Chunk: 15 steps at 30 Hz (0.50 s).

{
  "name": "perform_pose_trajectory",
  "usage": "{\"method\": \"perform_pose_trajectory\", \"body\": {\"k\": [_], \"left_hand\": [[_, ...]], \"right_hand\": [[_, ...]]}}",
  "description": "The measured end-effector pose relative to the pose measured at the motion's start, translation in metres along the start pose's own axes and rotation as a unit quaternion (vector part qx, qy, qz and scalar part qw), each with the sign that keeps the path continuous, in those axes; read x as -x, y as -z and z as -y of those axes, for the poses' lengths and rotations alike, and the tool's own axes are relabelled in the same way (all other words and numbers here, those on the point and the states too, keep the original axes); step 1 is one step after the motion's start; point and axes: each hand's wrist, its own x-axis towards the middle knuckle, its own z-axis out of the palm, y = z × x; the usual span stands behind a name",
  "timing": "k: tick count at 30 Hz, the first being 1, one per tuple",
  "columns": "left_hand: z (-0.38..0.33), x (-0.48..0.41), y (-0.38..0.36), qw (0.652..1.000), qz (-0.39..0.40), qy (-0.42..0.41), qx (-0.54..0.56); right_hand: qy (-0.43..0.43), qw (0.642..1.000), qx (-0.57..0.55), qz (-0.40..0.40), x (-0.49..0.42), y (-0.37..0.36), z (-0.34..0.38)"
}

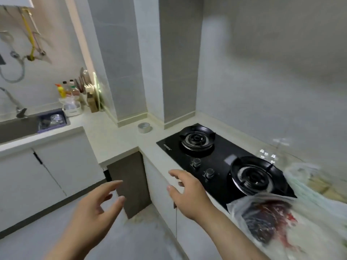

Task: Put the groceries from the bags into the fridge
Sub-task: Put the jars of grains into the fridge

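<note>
A: Two hands in view, and neither has anything in it. The left hand [97, 205] hangs over the floor [28, 244] with fingers spread and loosely bent. The right hand [185, 194] is wide too, thumb apart, over the counter [120, 136] edge just in front of the hob [221, 160].

B: Where are the groceries?

A: At the right end of the counter. The near bag [272, 222], clear plastic with something dark and red inside, lies beside the hob's front burner [253, 177], its edge lapping the hob's corner. The far bag [308, 177], pale and blurred, sits behind it; I can't make out its contents.

B: And the fridge?

A: Not in view. Only the sink [16, 128] far left and a tape roll [145, 127] in the corner.

B: So which step is this?

A: I'd judge a reach for the next item: empty hands, nothing in transit. How much is already put away I can't tell.

B: Next move?

A: The right hand is the nearer to the near bag, though well short of it. It would need to swing right, past the burner, and open the bag's mouth or take it by the neck. The plastic looks thin and slack, so a second hand underneath seems safer than a pinch on the film alone. Then a turn toward the fridge, wherever it stands.
</note>
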Motion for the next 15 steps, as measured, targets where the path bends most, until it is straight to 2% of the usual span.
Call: {"method": "perform_pose_trajectory", "body": {"k": [7,15], "left_hand": [[-0.064,-0.082,-0.102,0.979,0.158,-0.120,0.049],[-0.118,-0.149,-0.215,0.915,0.324,-0.206,0.121]], "right_hand": [[-0.116,0.976,-0.001,-0.182,0.026,0.098,-0.067],[-0.250,0.904,-0.002,-0.347,0.058,0.164,-0.104]]}}
